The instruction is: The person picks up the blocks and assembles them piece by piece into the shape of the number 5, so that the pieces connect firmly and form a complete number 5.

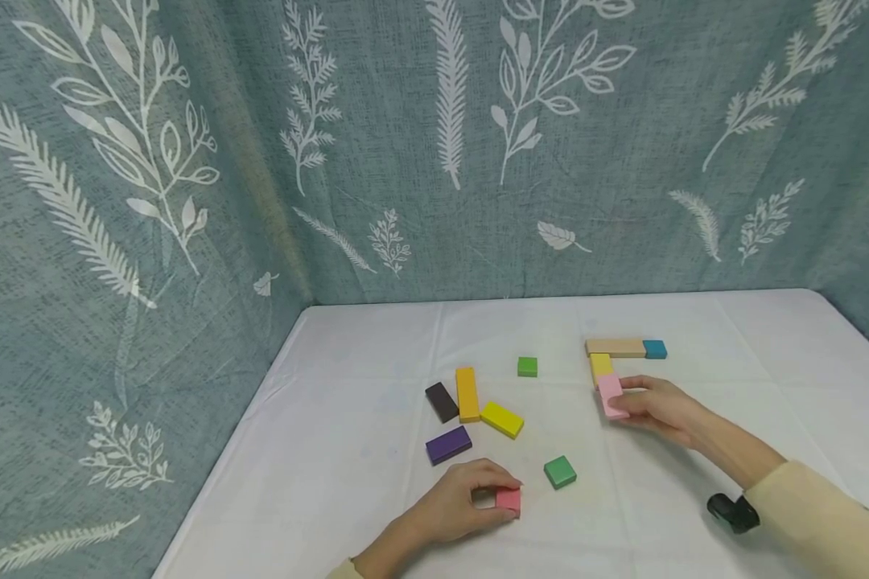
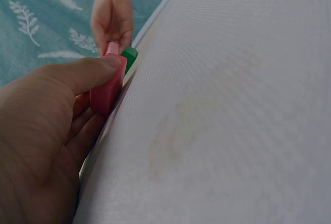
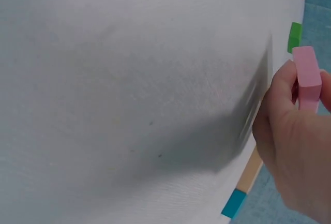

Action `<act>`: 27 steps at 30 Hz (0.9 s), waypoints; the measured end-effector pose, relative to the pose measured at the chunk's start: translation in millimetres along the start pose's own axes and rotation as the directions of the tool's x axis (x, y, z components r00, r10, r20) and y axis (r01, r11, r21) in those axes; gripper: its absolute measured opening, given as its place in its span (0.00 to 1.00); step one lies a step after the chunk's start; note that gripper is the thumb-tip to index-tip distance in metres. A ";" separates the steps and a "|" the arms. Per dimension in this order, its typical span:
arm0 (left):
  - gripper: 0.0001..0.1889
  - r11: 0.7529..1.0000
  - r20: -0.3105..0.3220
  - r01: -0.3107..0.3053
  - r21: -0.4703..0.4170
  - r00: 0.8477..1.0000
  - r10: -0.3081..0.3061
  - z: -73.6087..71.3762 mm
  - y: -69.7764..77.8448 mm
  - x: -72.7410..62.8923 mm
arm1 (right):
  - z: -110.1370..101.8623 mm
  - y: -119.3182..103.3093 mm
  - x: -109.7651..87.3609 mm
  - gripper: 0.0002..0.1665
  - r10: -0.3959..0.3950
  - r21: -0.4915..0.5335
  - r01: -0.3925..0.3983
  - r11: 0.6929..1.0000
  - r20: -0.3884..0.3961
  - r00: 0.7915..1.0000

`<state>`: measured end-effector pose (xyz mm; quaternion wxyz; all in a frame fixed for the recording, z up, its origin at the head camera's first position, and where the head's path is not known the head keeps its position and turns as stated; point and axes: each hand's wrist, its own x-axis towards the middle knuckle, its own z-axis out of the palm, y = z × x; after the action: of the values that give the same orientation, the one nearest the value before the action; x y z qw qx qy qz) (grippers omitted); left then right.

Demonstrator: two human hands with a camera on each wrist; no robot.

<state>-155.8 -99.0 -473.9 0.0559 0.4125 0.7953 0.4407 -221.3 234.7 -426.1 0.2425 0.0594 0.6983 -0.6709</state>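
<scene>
Teal leaf-print curtain (image 1: 398,277) far and left, white-clothed tabletop (image 1: 333,362) before it. Right hand (image 1: 662,410) at right and left hand (image 1: 449,502) nearer, both narrow, each pinching a block. Tan block (image 1: 615,348) far right. Pink block (image 1: 611,394), in right hand, overlaps near end of yellow block (image 1: 600,365), contact unclear. Red block (image 2: 107,92), in left hand: left wrist view shows a longer side than head view. Blue block (image 1: 655,349) at tan's right end. Dark specks (image 3: 160,155) on tabletop: right wrist view only.
</scene>
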 end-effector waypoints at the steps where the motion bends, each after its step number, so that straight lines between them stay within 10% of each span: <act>1: 0.15 1.000 0.001 0.000 -0.001 1.000 0.000 0.1 -0.2 0.2 | -0.3 0.7 -0.5 0.40 0.007 -0.005 -0.007 1.000 -0.007 1.000; 27: 0.15 1.000 0.008 0.025 -0.018 1.000 -0.025 -6.0 20.3 2.3 | 19.9 -3.7 -3.2 0.24 0.050 -0.280 -0.127 0.952 -0.267 0.962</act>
<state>-147.7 -95.8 -454.5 0.0683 0.4039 0.7960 0.4457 -214.8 215.9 -421.0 0.1861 0.1403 0.8124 -0.5345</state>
